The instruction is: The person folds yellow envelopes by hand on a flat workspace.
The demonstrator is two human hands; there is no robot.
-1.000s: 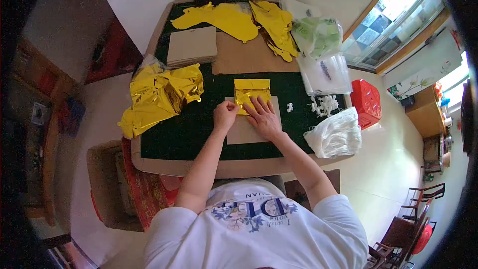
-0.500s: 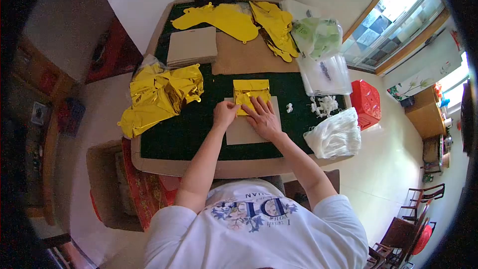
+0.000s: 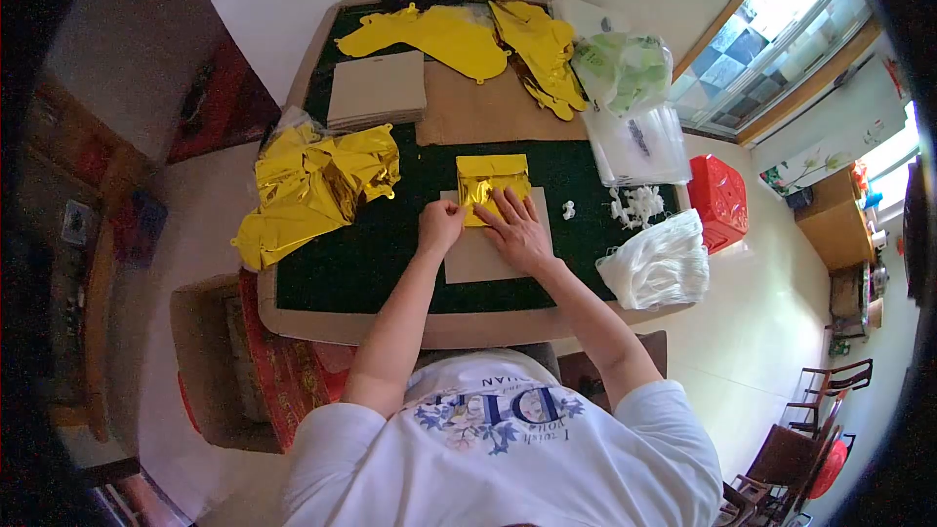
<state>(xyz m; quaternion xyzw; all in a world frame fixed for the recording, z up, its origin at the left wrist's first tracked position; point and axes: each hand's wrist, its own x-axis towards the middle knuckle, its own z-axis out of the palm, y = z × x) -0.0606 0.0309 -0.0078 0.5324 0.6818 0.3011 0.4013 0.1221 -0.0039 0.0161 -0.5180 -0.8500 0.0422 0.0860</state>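
Note:
A folded gold foil balloon (image 3: 492, 168) lies on a grey-brown cardboard sheet (image 3: 483, 265) in the middle of the table. My right hand (image 3: 517, 232) is spread flat, its fingers pressing on the lower part of the foil. At the foil's lower left edge, my left hand (image 3: 442, 226) is closed in a pinch on the foil, the fingertips partly hidden. Just right of the cardboard sits a small white piece (image 3: 568, 210).
Crumpled gold foil balloons (image 3: 317, 185) lie at left, more yellow ones (image 3: 439, 36) at the back. A cardboard stack (image 3: 378, 90) stands back left. On the right are clear plastic bags (image 3: 639, 146), small white pieces (image 3: 639, 205) and a white string bundle (image 3: 656, 263).

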